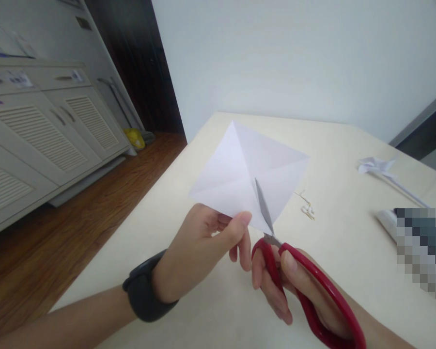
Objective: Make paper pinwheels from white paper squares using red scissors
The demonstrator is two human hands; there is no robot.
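My left hand pinches the near corner of a white square sheet of paper with crossed crease lines, holding it up above the cream table. A black watch sits on that wrist. My right hand grips red-handled scissors, fingers through the loops. The grey blades lie along a crease in the paper, running from the near corner toward its centre.
A few small pins lie on the table right of the paper. A folded white paper piece on a stick rests at the far right, near a blurred-out object. White cabinets and wooden floor lie to the left.
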